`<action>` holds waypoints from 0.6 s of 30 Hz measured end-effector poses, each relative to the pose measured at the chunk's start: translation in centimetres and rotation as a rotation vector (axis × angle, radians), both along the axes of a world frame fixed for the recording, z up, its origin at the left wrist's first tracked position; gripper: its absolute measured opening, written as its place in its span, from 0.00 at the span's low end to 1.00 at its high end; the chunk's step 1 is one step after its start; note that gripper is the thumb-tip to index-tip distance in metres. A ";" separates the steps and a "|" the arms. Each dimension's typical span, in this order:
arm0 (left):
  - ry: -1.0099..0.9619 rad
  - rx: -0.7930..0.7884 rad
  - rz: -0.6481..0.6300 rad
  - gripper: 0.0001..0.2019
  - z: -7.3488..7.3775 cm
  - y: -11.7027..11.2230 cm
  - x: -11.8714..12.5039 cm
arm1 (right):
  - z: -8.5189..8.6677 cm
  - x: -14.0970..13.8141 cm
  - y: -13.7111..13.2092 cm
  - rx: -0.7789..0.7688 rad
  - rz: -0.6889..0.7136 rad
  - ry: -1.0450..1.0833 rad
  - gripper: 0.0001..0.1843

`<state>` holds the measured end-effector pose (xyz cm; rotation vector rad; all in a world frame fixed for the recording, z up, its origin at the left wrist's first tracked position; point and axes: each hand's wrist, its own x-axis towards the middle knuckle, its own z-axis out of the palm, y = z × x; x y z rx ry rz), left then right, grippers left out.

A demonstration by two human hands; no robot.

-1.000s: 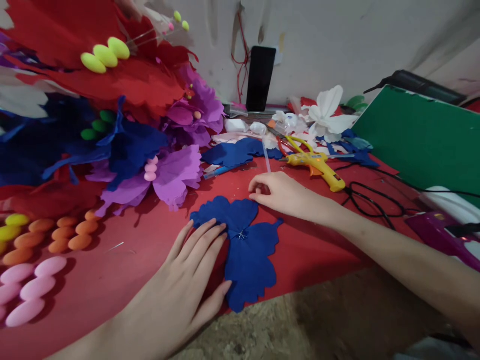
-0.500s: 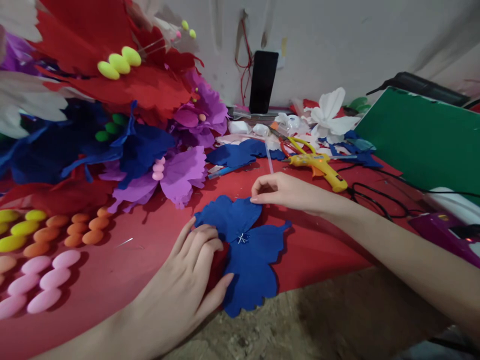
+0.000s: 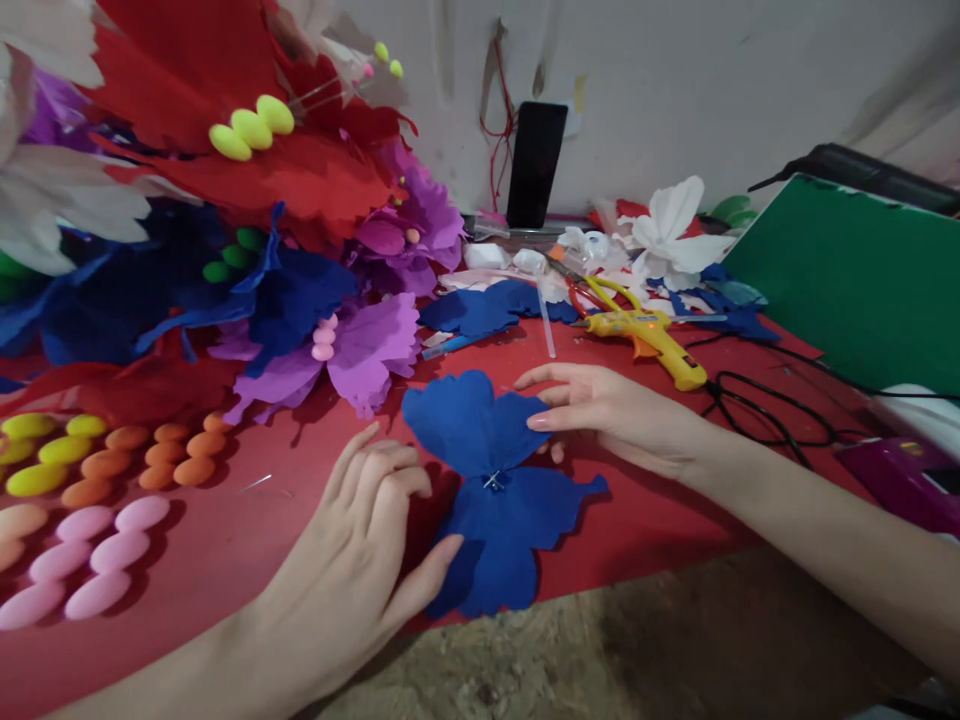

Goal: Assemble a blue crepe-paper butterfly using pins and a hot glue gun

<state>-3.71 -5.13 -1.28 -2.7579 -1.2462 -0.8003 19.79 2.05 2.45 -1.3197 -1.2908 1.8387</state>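
A blue paper flower (image 3: pixel 491 490) with a small metal staple at its centre lies flat on the red sheet (image 3: pixel 247 540). My left hand (image 3: pixel 360 560) rests at its left side, fingers curled, thumb touching the lower petal's edge. My right hand (image 3: pixel 607 410) lies on the right of the upper petals, fingers stretched out, fingertips on a petal. Neither hand encloses anything.
A heap of red, blue, purple and white paper flowers (image 3: pixel 247 230) fills the left. Orange, pink and yellow foam ovals (image 3: pixel 90 500) lie front left. A yellow glue gun (image 3: pixel 652 335), scissors, a black cord (image 3: pixel 772 415), a green board (image 3: pixel 847 270) and a standing phone (image 3: pixel 536 165) are behind.
My left fingers have curled up and drawn back to the flower's left edge. My right hand has opened from a pinch and now lies flat on the upper petals. The flower has shifted slightly right.
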 end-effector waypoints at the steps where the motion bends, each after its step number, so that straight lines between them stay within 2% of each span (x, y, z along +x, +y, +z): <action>1: -0.062 -0.023 0.032 0.06 -0.2 0.1 -0.1 | 0.1 0.3 -0.2 0.008 -0.037 0.018 0.20; 3: -0.224 -0.161 0.112 0.09 -0.4 0.5 -0.1 | 0.2 0.8 -0.6 0.030 -0.108 0.048 0.20; 6: -0.535 -0.571 0.187 0.14 0.0 1.2 0.2 | 0.1 1.2 -1.3 0.057 -0.237 0.118 0.20; 8: -0.682 -0.773 0.213 0.17 0.7 1.7 0.4 | 0.0 1.1 -1.7 0.043 -0.323 0.172 0.20; 12: -0.791 -0.915 0.230 0.13 1.8 2.3 0.5 | 0.2 0.4 -2.3 0.017 -0.402 0.246 0.19; 14: -0.851 -0.982 0.218 0.11 1.8 2.2 0.6 | 0.3 0.1 -2.5 0.029 -0.407 0.275 0.16; 18: -0.952 -1.067 0.190 0.13 1.3 2.0 1.0 | 0.3 -0.2 -2.8 0.055 -0.339 0.259 0.12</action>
